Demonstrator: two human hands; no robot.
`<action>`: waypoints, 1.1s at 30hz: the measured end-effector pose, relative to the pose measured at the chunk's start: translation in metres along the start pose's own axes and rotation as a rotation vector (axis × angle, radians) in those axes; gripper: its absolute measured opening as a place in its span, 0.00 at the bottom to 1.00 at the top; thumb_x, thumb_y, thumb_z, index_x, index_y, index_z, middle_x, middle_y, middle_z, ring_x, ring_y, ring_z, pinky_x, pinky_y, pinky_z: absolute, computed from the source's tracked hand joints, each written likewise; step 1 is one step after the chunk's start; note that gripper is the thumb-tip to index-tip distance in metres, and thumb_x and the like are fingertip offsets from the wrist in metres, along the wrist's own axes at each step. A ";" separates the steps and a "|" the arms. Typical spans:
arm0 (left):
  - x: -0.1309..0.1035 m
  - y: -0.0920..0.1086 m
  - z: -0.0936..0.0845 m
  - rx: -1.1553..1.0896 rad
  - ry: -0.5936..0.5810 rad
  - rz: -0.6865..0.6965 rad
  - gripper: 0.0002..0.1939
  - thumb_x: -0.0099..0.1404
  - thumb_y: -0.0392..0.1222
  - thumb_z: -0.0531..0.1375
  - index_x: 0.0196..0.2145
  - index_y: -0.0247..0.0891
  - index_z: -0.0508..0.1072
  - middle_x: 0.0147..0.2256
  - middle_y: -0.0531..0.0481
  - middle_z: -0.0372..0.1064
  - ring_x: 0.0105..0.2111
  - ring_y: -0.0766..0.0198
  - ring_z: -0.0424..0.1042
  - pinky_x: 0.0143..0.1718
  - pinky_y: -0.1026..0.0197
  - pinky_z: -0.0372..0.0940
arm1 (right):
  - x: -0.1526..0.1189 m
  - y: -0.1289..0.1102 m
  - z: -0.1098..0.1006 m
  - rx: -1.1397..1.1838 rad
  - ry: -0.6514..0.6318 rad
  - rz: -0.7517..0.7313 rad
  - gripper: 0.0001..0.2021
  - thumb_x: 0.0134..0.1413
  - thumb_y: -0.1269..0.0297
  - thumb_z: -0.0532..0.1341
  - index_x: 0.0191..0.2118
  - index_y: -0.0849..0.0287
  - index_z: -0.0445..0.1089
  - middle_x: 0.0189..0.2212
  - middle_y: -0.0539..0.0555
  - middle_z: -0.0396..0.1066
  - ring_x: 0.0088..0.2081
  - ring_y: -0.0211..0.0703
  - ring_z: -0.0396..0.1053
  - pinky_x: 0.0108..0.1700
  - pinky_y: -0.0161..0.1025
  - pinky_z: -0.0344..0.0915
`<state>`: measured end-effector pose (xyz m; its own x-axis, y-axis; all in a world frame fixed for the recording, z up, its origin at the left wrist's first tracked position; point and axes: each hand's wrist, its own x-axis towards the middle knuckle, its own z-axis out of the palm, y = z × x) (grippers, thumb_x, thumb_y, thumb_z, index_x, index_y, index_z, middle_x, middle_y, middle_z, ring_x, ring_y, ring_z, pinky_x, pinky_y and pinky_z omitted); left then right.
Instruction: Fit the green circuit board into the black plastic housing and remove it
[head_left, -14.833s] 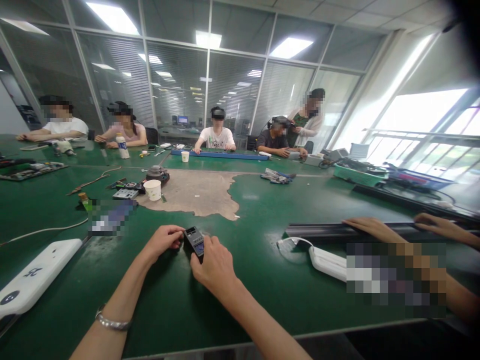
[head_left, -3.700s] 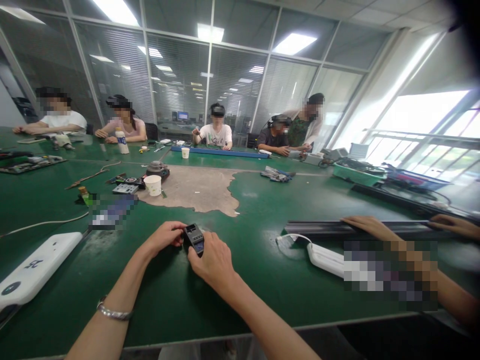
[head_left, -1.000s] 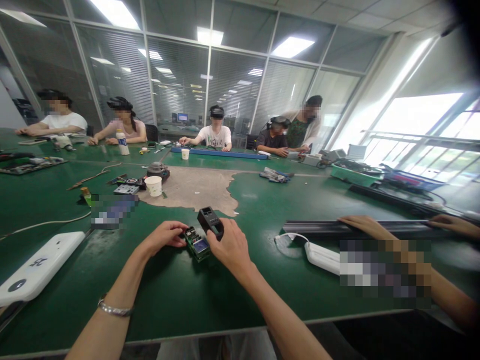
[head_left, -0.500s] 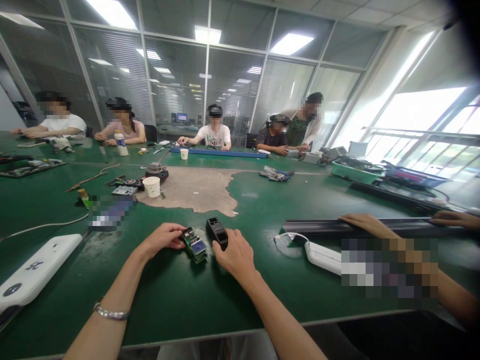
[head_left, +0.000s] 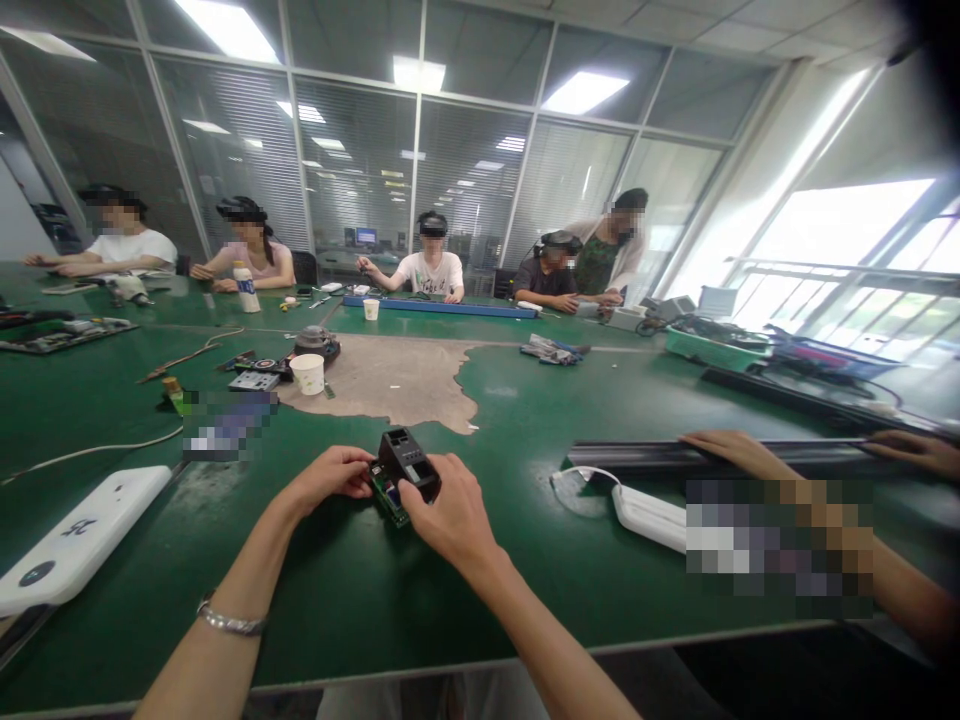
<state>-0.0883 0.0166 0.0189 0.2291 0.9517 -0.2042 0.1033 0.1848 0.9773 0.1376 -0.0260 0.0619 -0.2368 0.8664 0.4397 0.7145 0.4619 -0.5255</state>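
My left hand [head_left: 336,477] is closed on the left edge of a green circuit board [head_left: 388,497] with electronic parts on it. In my right hand [head_left: 450,505] is a black plastic housing [head_left: 403,452] with cut-out openings, gripped at its right side. The housing is tilted over the board and hides much of it, including most of its small display. Whether the two parts touch, I cannot tell. Both are just above the green table [head_left: 360,610], near its front edge.
A white power bank [head_left: 82,540] lies at left, another white device [head_left: 649,515] at right. A co-worker's hands [head_left: 739,452] rest on a long black rail [head_left: 637,455]. A paper cup [head_left: 307,375] stands beside loose electronics. Several people sit across the table.
My right hand has brought the black housing leftward from beside the circuit board to over it. My left hand keeps hold of the board in nearly the same place.
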 end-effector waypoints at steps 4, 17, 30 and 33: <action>-0.001 0.001 0.000 0.013 0.005 0.001 0.16 0.56 0.45 0.61 0.39 0.31 0.72 0.28 0.46 0.73 0.26 0.65 0.73 0.31 0.63 0.68 | -0.001 -0.007 0.007 -0.046 -0.038 0.008 0.13 0.53 0.55 0.57 0.38 0.59 0.67 0.34 0.54 0.66 0.36 0.42 0.65 0.40 0.36 0.59; -0.008 0.009 0.003 0.082 0.027 -0.094 0.12 0.52 0.40 0.57 0.36 0.33 0.70 0.24 0.49 0.71 0.22 0.63 0.74 0.22 0.66 0.66 | -0.009 -0.011 0.019 -0.188 -0.129 -0.004 0.14 0.52 0.56 0.57 0.41 0.59 0.65 0.37 0.55 0.65 0.35 0.44 0.65 0.36 0.37 0.59; -0.013 0.009 0.005 0.055 -0.019 -0.157 0.31 0.57 0.43 0.56 0.58 0.38 0.57 0.26 0.45 0.75 0.26 0.56 0.77 0.24 0.62 0.69 | -0.015 0.000 0.025 -0.118 -0.127 -0.018 0.14 0.56 0.54 0.55 0.43 0.58 0.65 0.37 0.54 0.66 0.38 0.43 0.66 0.40 0.37 0.61; -0.011 0.008 0.004 0.065 -0.022 -0.152 0.31 0.57 0.42 0.55 0.58 0.39 0.57 0.27 0.44 0.76 0.27 0.55 0.77 0.24 0.62 0.69 | -0.017 -0.001 0.028 -0.100 -0.117 -0.007 0.13 0.56 0.55 0.55 0.41 0.58 0.66 0.37 0.55 0.66 0.36 0.43 0.66 0.39 0.36 0.61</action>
<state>-0.0859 0.0062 0.0285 0.2270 0.9083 -0.3514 0.2002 0.3096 0.9296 0.1223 -0.0357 0.0344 -0.3129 0.8824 0.3515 0.7734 0.4515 -0.4451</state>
